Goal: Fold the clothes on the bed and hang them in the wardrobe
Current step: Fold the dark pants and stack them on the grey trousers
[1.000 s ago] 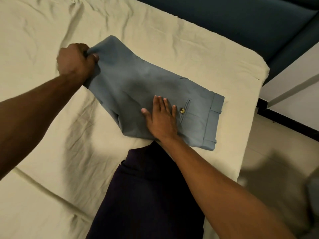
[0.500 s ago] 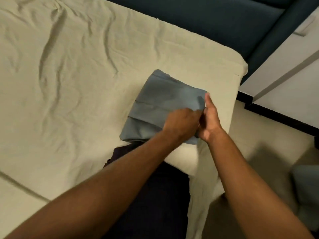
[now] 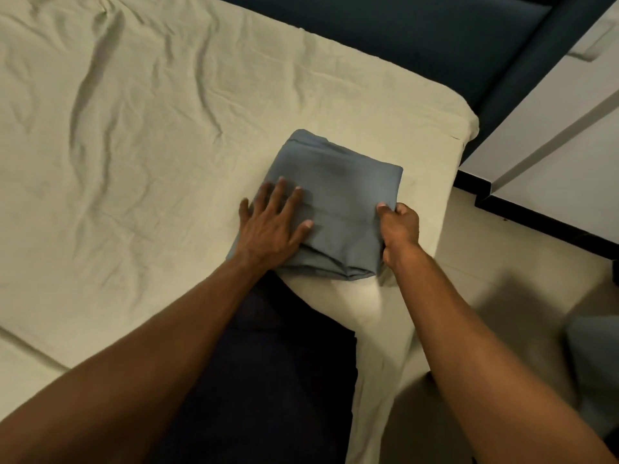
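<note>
Where the bed (image 3: pixel 134 162) corners: folded grey trousers (image 3: pixel 338 195); left hand (image 3: pixel 271 226) flat on top, fingers spread; right hand (image 3: pixel 398 229) pinching the right edge.

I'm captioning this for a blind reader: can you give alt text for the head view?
A left hand presses flat on folded grey trousers while the right hand grips their right edge. They lie near the corner of a bed with a wrinkled beige sheet.
</note>
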A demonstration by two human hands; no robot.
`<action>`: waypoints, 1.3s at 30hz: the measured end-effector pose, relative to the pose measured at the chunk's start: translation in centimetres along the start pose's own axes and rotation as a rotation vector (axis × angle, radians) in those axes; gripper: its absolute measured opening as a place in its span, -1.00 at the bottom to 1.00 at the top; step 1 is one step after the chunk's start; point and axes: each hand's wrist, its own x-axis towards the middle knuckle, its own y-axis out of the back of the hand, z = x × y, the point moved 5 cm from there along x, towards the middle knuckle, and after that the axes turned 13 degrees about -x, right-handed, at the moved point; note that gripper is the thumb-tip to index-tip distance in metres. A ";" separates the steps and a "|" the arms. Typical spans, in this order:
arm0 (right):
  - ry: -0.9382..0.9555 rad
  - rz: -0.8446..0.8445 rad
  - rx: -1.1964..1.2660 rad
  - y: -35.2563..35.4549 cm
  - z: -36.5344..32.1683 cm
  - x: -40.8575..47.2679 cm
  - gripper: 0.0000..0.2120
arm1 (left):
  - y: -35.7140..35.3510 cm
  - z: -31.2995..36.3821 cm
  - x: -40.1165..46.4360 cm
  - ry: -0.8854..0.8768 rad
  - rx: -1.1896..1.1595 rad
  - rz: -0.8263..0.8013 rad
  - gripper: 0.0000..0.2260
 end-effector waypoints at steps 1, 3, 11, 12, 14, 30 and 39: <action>0.033 0.075 -0.110 0.5 -0.2 0.1 -0.89 | -0.7 -0.9 0.1 0.010 0.015 -0.044 -0.28; 0.202 0.236 -0.415 1.3 -1.2 -0.3 -0.63 | -1.3 -1.7 0.1 0.012 0.016 -0.056 -0.30; 0.931 0.047 -1.123 -4.2 -1.1 0.1 -0.36 | -0.8 -1.5 2.3 -0.075 0.052 0.013 -0.31; 0.915 0.040 -1.139 -4.2 -0.3 0.3 -0.35 | -0.9 -2.2 2.2 -0.062 0.056 0.003 -0.31; 0.896 0.049 -1.156 -3.7 1.2 0.8 -0.34 | -0.9 -4.0 1.6 -0.028 0.081 0.006 -0.31; 0.315 0.052 -0.501 3.4 12.0 -17.5 -0.36 | 3.1 -8.9 -18.2 0.509 -0.270 0.150 -0.47; -0.199 -0.447 -0.095 1.4 13.9 -23.4 -0.40 | 3.0 -7.0 -22.5 0.751 -0.948 -0.193 -0.62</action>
